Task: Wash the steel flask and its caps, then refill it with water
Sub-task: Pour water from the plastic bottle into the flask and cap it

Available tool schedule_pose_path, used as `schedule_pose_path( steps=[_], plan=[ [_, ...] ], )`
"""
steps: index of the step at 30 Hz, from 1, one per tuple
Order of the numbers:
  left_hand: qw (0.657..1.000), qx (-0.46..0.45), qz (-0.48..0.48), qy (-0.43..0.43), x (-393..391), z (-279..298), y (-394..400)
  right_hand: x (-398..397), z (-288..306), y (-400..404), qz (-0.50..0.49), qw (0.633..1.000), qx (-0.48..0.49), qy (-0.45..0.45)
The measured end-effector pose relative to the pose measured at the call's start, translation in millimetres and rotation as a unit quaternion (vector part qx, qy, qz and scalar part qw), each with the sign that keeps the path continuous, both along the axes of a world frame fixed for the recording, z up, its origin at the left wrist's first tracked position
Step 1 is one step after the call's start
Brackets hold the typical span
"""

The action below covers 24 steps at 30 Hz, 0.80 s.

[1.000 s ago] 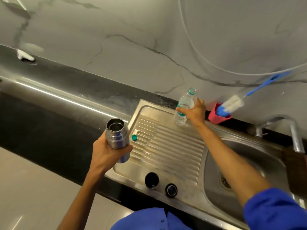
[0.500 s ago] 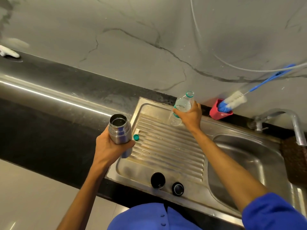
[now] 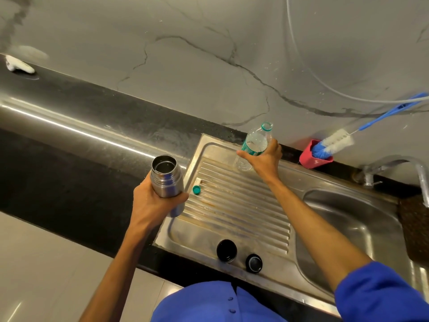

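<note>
Steel flask (image 3: 166,180) gripped upright around its body by left hand (image 3: 154,203), fingers wrapped tight, mouth open and uncapped, held over the left edge of the draining board (image 3: 236,205).

Nearest, at the board's front lip: two black flask caps (image 3: 226,250) side by side, off the flask, waiting.

Just right of the flask, lying on the ribs: small green bottle cap (image 3: 196,189).

Farther back, near the wall: right hand (image 3: 264,159) closed around the plastic water bottle (image 3: 254,145), uncapped, leaning, water visible inside.

Judged as the refill step. Best done by bringing bottle neck directly above the flask mouth, resting close before tipping, pouring slowly to let air back in and avoid gulping splashes. Flask kept vertical and steady, over the board so spills drain toward the sink (image 3: 362,228).

Beyond, against the wall: bottle brush (image 3: 334,142) in a red holder (image 3: 313,159), tap (image 3: 394,163) at far right.
</note>
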<state>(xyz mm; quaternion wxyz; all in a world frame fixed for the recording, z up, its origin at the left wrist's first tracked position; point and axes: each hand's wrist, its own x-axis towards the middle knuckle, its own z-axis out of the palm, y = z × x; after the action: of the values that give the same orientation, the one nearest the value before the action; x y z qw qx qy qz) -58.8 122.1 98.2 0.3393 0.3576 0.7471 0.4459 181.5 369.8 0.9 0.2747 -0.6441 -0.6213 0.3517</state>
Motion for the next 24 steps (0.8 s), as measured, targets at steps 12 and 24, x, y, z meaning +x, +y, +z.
schedule_pose_path(
  steps=[12,24],
  plan=[
    [1.000,0.003,0.013,-0.003,-2.8,-8.5,-9.8,-79.7,-30.7,-98.3,0.363,0.913,0.054,-0.178],
    [1.000,-0.003,0.024,-0.008,-16.5,-21.8,-29.1,-123.7,-54.5,-95.2,0.474,0.815,0.134,-0.304]
  ],
)
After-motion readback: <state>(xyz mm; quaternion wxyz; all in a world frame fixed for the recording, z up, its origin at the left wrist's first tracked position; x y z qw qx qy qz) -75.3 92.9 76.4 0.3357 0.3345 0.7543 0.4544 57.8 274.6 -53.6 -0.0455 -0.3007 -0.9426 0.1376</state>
